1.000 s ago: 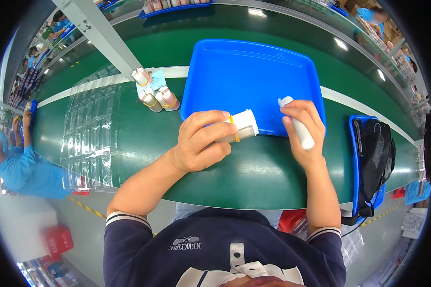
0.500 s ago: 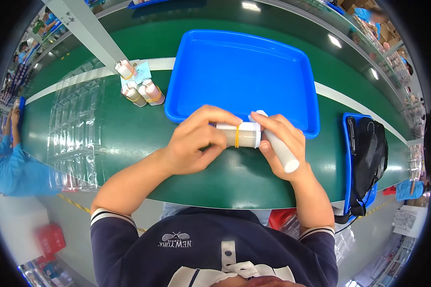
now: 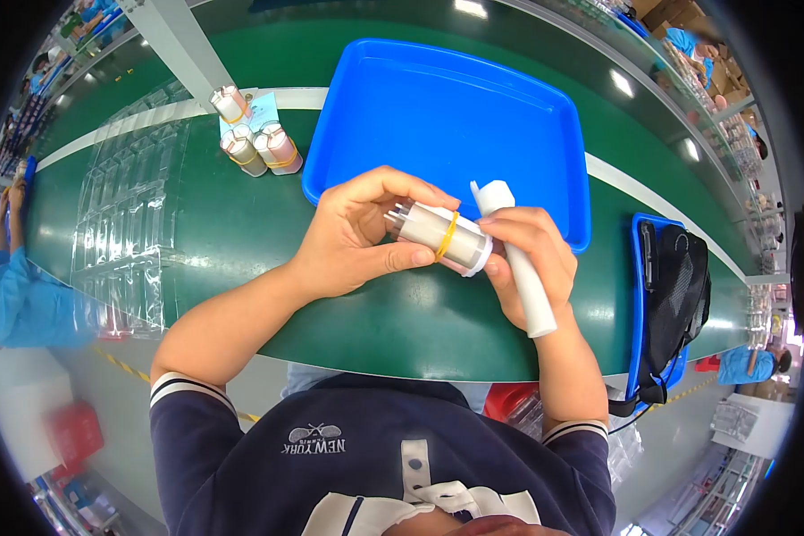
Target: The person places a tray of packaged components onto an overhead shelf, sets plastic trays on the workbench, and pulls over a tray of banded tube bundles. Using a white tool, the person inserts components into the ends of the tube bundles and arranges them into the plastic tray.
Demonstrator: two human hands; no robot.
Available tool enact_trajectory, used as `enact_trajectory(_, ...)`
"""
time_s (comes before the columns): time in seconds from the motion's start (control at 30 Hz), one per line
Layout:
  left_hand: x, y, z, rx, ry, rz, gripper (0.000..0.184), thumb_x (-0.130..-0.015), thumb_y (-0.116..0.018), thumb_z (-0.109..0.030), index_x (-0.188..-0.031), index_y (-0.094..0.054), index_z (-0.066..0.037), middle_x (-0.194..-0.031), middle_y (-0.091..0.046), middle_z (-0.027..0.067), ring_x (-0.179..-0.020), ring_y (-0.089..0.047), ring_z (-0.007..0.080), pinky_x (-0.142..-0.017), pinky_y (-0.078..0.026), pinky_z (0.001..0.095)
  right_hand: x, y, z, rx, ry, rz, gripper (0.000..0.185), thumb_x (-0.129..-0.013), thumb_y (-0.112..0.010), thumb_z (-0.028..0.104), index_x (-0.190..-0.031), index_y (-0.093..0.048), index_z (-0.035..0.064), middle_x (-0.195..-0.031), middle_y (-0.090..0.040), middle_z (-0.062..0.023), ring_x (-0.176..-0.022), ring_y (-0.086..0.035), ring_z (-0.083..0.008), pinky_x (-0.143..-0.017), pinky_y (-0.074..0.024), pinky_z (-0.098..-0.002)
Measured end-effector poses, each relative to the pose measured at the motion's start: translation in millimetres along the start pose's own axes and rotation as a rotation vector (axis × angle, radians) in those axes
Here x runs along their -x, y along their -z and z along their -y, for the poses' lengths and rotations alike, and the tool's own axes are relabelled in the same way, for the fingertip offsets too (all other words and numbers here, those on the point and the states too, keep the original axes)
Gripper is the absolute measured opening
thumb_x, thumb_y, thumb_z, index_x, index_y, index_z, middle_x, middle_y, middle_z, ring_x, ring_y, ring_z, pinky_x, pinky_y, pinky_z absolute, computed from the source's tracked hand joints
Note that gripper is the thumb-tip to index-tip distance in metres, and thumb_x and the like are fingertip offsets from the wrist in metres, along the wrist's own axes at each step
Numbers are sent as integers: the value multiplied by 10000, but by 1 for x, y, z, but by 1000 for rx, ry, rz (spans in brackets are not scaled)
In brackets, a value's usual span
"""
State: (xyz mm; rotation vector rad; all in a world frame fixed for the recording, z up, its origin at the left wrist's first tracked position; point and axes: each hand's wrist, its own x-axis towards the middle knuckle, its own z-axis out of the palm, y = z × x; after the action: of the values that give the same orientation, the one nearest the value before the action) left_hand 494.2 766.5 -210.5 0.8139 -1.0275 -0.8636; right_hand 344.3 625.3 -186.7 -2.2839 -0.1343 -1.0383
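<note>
A bundle of small cylinders [image 3: 431, 230] with a yellow rubber band around it is held between the thumb and fingers of my left hand [image 3: 344, 237]. Several thin prongs stick out of its left end, and a white rim closes its right end. My right hand [image 3: 545, 255] grips a long white tube [image 3: 531, 299], slanting down to the right, with a wider angular top. Its thumb and fingertips are also at the white rim of the bundle. Both hands are just above the near edge of a blue tray.
The blue tray [image 3: 456, 116] lies on the green table [image 3: 384, 335]. Several similar banded bundles [image 3: 277, 147] stand to its left beside a light blue paper. Clear plastic packaging [image 3: 129, 205] lies further left. At right, a blue bin [image 3: 639, 313] holds a black bag [image 3: 679, 286].
The bundle has tilted, its right end now lower, and its left-end prongs have come into sight. My left fingers have opened out around it. The white tube has become more upright.
</note>
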Motion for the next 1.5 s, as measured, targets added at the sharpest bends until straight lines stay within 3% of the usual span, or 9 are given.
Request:
enact_trajectory(0.07,-1,2,-1,-62,-93,4,463,-687,-727,-3,-1074,-473,2,-1097,-547,169,-1055,-533,224,-874,-467,347,-1,-1,-2,49,84,-4,237,-713,-697,74,-914,-599,-4,-831,-605,-118,-652,-589,-237,-539,-474,-283)
enact_trajectory(0.17,0,-1,-7,-170,-83,-20,462,-673,-717,34,-1063,-472,-1,-1085,-552,171,-1034,-540,229,-863,-463,344,3,2,0,33,-107,-62,252,-704,-679,2,-934,-578,16,-863,-623,-122,-721,-610,-245,-606,-486,-284)
enact_trajectory(0.3,1,0,-4,-311,-161,52,480,-653,-710,61,-1061,-466,-6,-1064,-562,168,-999,-548,228,-850,-454,342,6,10,0,-159,-360,-210,194,-817,-605,36,-987,-517,4,-940,-638,-113,-730,-598,-129,-626,-478,-228)
enact_trajectory(0.4,2,0,-10,-595,-155,205,428,-610,-726,42,-989,-535,-16,-989,-623,125,-926,-555,214,-799,-447,333,11,17,-5,-401,-269,-306,157,-881,-520,109,-977,-493,-13,-919,-623,-173,-663,-555,-128,-591,-450,-221)
enact_trajectory(0.53,6,-11,-7,-725,-106,283,409,-566,-716,3,-956,-598,-21,-966,-635,85,-822,-558,228,-709,-466,321,4,22,-5,-41,1,-266,381,-932,-391,347,-885,-489,-19,-880,-502,-162,-572,-384,-72,-501,-319,-175)
enact_trajectory(0.9,12,-15,5,-887,-160,174,397,-576,-755,-53,-933,-584,-30,-842,-604,66,-733,-547,230,-633,-451,328,11,10,8,-149,17,-42,420,-894,-465,422,-811,-495,12,-744,-505,-112,-544,-407,-81,-369,-282,-173)
enact_trajectory(0.97,13,-16,5,-893,-171,159,402,-573,-757,-57,-934,-584,-32,-837,-602,64,-731,-545,231,-630,-451,329,13,8,11,-207,-15,-105,258,-830,-609,266,-791,-568,14,-719,-567,-81,-628,-528,-199,-490,-425,-276)
enact_trajectory(1.33,15,-15,7,-897,-202,162,430,-570,-753,-68,-958,-572,-39,-795,-574,62,-705,-536,232,-594,-441,335,8,8,19,-4,53,35,255,-781,-668,290,-770,-572,54,-706,-556,-73,-525,-520,-154,-441,-407,-258)
enact_trajectory(1.5,15,-16,8,-884,-201,167,419,-570,-751,-68,-948,-572,-32,-782,-569,65,-698,-532,232,-589,-439,331,4,7,25,56,0,90,166,-723,-701,152,-755,-568,57,-698,-548,-73,-505,-513,-155,-425,-397,-248)
